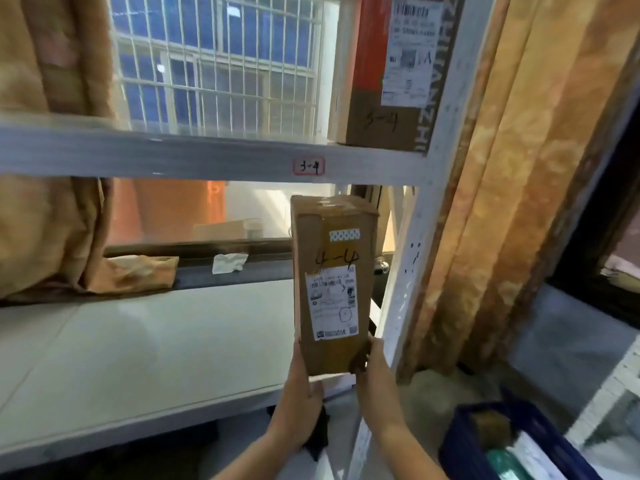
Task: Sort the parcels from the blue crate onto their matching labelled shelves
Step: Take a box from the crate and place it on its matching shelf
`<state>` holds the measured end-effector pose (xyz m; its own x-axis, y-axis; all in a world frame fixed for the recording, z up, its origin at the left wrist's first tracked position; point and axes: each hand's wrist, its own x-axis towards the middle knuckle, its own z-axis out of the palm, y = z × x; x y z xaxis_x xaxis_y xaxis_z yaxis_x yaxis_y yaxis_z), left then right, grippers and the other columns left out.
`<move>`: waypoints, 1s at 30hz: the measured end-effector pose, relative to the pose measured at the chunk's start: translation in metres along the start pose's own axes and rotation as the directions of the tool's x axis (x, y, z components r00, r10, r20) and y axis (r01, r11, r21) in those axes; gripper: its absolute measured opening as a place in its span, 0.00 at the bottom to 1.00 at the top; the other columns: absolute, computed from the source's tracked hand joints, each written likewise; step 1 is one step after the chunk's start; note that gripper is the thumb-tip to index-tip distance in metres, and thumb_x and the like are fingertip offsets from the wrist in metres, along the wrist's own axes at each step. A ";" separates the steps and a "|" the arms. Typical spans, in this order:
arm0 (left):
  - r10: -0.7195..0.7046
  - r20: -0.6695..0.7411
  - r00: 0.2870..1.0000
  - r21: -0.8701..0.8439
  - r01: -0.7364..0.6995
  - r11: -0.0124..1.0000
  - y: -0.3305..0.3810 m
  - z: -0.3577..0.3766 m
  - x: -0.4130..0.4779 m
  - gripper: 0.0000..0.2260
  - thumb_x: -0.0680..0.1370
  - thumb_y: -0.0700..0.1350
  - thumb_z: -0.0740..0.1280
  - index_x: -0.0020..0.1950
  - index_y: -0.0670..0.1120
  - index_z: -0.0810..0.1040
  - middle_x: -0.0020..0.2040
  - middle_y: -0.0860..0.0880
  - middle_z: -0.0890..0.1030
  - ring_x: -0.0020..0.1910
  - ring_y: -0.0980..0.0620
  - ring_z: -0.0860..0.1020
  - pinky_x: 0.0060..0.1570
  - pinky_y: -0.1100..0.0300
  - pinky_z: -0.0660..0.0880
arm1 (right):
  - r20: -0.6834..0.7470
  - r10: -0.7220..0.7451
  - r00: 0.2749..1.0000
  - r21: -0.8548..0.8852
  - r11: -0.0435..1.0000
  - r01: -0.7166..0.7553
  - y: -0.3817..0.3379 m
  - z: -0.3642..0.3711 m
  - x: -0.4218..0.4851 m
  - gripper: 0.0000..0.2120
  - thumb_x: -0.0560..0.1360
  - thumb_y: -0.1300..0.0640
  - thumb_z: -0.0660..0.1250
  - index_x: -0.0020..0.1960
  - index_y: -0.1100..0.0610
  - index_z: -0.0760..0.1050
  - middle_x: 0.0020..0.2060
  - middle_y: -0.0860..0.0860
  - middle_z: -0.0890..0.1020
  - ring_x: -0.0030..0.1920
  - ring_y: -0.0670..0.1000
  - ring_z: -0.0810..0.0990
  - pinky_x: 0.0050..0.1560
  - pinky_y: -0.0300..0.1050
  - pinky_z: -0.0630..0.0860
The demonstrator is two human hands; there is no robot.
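**Fingers**: both sets wrapped round the parcel's bottom end. The left hand is on its left edge and the right hand on its right. The tips behind the carton are hidden.

**Parcel**: tall brown carton, upright, inked "4-4", shipping slip on the front. It sits below and slightly right of the shelf tag reading "3-4". Whether its base touches the grey shelf under that tag cannot be told.

**Handling:** judged stiff-walled and fairly light, with taped faces that are possibly slick. Best gripped low, on opposite sides.

**Second carton**: marked "3-4", above and right of the tag.

**Blue crate**: well below and right of the tag, holding further parcels.
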<state>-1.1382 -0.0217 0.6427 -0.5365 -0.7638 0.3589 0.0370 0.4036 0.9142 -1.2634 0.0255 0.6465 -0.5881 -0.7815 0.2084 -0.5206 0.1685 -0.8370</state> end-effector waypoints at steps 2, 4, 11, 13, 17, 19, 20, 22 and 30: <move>-0.099 -0.004 0.995 0.104 0.099 0.990 -0.020 0.002 0.011 0.38 0.77 0.33 0.59 0.74 0.64 0.46 0.73 0.64 0.60 0.72 0.65 0.60 0.71 0.56 0.61 | 0.008 0.005 1.000 0.020 1.000 -0.005 0.018 0.006 0.016 0.11 0.80 0.50 0.56 0.62 0.44 0.70 0.45 0.43 0.80 0.52 0.50 0.81 0.49 0.43 0.75; -0.114 0.003 0.993 0.158 0.112 0.981 -0.043 0.010 0.018 0.40 0.75 0.33 0.60 0.74 0.66 0.44 0.70 0.69 0.60 0.68 0.72 0.60 0.70 0.58 0.60 | 0.002 0.010 1.000 0.007 1.000 -0.010 0.034 0.009 0.026 0.13 0.78 0.55 0.58 0.62 0.47 0.64 0.48 0.46 0.78 0.48 0.47 0.79 0.43 0.37 0.72; -0.178 0.035 0.983 0.163 0.170 0.972 -0.080 0.037 0.041 0.39 0.75 0.39 0.60 0.74 0.66 0.41 0.73 0.64 0.59 0.73 0.59 0.60 0.71 0.50 0.61 | 0.054 -0.056 0.997 -0.088 0.994 0.060 0.082 0.021 0.054 0.17 0.77 0.63 0.62 0.60 0.53 0.58 0.51 0.45 0.74 0.50 0.43 0.76 0.46 0.29 0.71; -0.203 0.032 0.979 0.178 0.194 0.965 -0.089 0.044 0.044 0.40 0.75 0.40 0.60 0.73 0.67 0.39 0.75 0.62 0.57 0.74 0.57 0.60 0.71 0.47 0.62 | 0.069 -0.030 0.997 -0.044 0.998 0.033 0.091 0.024 0.059 0.20 0.79 0.62 0.60 0.59 0.41 0.57 0.50 0.39 0.75 0.49 0.34 0.76 0.42 0.23 0.70; -0.244 0.020 0.970 0.180 0.236 0.955 -0.104 0.058 0.049 0.41 0.75 0.41 0.62 0.72 0.68 0.37 0.76 0.61 0.55 0.74 0.56 0.58 0.72 0.46 0.60 | 0.117 -0.003 0.993 0.021 1.000 0.001 0.106 0.029 0.072 0.29 0.79 0.63 0.59 0.61 0.30 0.53 0.52 0.29 0.71 0.51 0.23 0.71 0.43 0.17 0.68; -0.254 0.028 0.967 0.203 0.243 0.949 -0.110 0.061 0.053 0.42 0.75 0.41 0.62 0.72 0.68 0.35 0.76 0.62 0.53 0.75 0.56 0.57 0.73 0.47 0.58 | 0.134 0.015 0.991 0.059 0.998 -0.024 0.111 0.030 0.080 0.31 0.80 0.64 0.58 0.61 0.27 0.54 0.52 0.30 0.73 0.53 0.25 0.72 0.50 0.21 0.70; -0.260 0.037 0.965 0.218 0.246 0.944 -0.113 0.062 0.056 0.42 0.75 0.41 0.62 0.72 0.68 0.34 0.76 0.62 0.52 0.75 0.56 0.56 0.73 0.47 0.58 | 0.144 0.025 0.989 0.064 0.997 -0.034 0.113 0.031 0.082 0.32 0.79 0.65 0.58 0.64 0.29 0.53 0.55 0.31 0.73 0.55 0.29 0.72 0.57 0.28 0.71; -0.265 0.055 0.963 0.249 0.244 0.937 -0.119 0.063 0.060 0.43 0.76 0.42 0.63 0.72 0.66 0.33 0.77 0.62 0.50 0.76 0.56 0.55 0.73 0.46 0.58 | 0.165 0.047 0.985 0.044 0.997 -0.055 0.117 0.034 0.082 0.35 0.78 0.65 0.60 0.73 0.38 0.48 0.65 0.41 0.70 0.63 0.39 0.71 0.67 0.44 0.69; -0.277 0.048 0.960 0.337 0.246 0.909 -0.126 0.064 0.060 0.46 0.72 0.43 0.65 0.73 0.63 0.31 0.78 0.55 0.53 0.73 0.50 0.64 0.65 0.47 0.71 | 0.048 0.148 0.988 0.074 0.986 -0.151 0.124 0.047 0.075 0.39 0.74 0.67 0.62 0.77 0.46 0.49 0.72 0.48 0.67 0.69 0.50 0.69 0.64 0.40 0.66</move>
<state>-1.2294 -0.0865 0.5367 -0.5657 -0.8205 0.0820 -0.3822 0.3490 0.8557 -1.3427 -0.0406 0.5341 -0.6279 -0.7761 0.0577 -0.3789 0.2400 -0.8938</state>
